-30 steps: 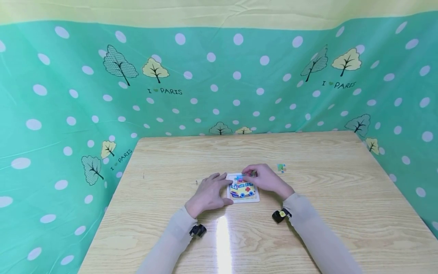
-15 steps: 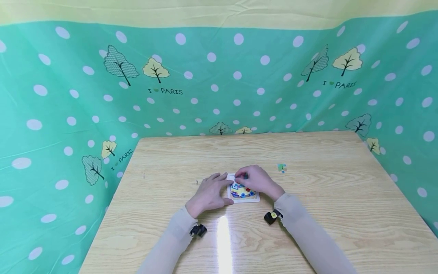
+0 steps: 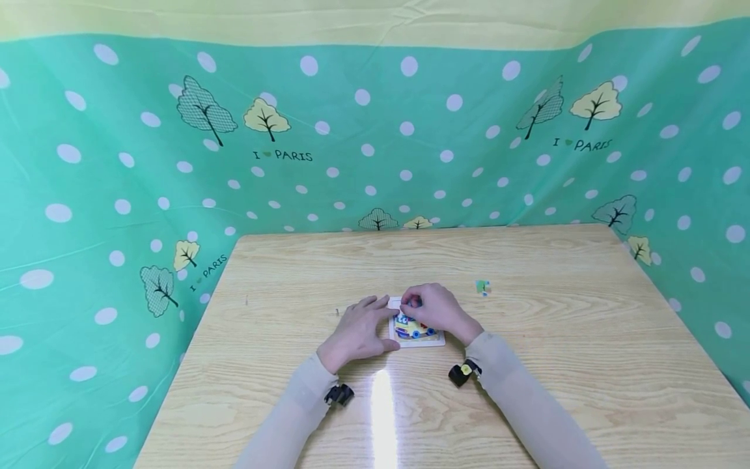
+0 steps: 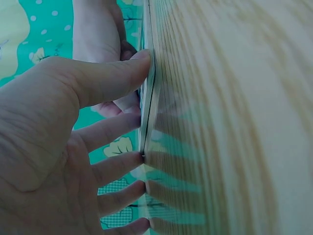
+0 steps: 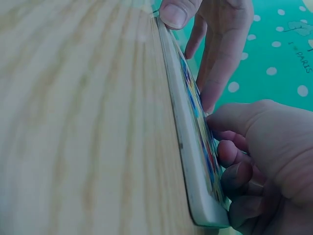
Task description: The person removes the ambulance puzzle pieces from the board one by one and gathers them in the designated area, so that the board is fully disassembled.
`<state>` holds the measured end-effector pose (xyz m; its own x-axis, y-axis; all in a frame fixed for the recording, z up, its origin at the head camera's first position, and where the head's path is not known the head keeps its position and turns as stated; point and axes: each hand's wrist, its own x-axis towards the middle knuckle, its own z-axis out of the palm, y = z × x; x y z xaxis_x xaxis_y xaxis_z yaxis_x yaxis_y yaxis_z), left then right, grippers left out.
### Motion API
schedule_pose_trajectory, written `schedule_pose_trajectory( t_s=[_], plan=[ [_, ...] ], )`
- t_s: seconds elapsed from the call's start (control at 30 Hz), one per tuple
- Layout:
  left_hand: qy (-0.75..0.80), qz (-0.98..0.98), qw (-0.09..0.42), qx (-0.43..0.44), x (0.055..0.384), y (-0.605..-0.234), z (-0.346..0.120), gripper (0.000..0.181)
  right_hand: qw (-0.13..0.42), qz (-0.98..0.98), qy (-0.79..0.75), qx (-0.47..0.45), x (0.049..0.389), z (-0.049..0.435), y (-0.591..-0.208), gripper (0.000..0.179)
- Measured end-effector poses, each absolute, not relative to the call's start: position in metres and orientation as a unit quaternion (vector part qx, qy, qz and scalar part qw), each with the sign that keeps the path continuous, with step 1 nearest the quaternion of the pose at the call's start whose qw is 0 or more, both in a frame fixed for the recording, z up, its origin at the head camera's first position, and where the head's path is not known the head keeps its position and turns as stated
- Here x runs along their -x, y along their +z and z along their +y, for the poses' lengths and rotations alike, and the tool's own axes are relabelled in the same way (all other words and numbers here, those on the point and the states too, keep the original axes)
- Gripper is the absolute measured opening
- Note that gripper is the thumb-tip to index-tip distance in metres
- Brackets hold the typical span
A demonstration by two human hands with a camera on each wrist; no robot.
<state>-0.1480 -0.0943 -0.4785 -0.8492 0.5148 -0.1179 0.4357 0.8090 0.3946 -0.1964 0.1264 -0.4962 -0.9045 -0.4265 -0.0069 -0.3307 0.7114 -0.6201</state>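
Observation:
A small jigsaw puzzle (image 3: 413, 329) with a yellow ambulance picture lies in a white tray (image 3: 436, 344) on the wooden table. My left hand (image 3: 357, 331) rests along the tray's left side, fingers spread and thumb at the near corner; in the left wrist view the thumb tip (image 4: 142, 56) touches the tray edge. Over the upper part of the picture, my right hand (image 3: 436, 306) has its fingers curled, thumb and fingertips together at the surface. It pinches a puzzle piece that the fingers mostly hide. In the right wrist view the right thumb (image 5: 230, 117) meets the picture.
A loose green and blue puzzle piece (image 3: 483, 287) lies to the right, beyond the right hand. Left of the left hand is a tiny dark speck (image 3: 336, 312) on the table (image 3: 556, 312). A green dotted curtain (image 3: 328, 182) hangs round the back and sides.
My right hand has moved left and slightly down over the puzzle, to its upper left part, covering more of the picture. The left hand has stayed in place.

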Motion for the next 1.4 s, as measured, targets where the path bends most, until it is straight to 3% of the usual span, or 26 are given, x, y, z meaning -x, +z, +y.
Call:
schedule_pose_trajectory(
  t_s=[0.73, 1.03, 1.4],
  plan=[
    [0.182, 0.945, 0.113, -0.248, 0.148, -0.478, -0.094, 0.07, 0.071, 0.9, -0.363, 0.23, 0.199, 0.136, -0.5, 0.01],
    [0.182, 0.945, 0.118, -0.244, 0.148, -0.478, -0.094, 0.069, 0.118, 0.886, -0.371, 0.253, 0.2, 0.149, -0.494, 0.039],
    [0.187, 0.945, 0.117, -0.243, 0.147, -0.478, -0.095, 0.07, 0.128, 0.884, -0.377, 0.244, 0.2, 0.154, -0.494, 0.039]
  ],
)
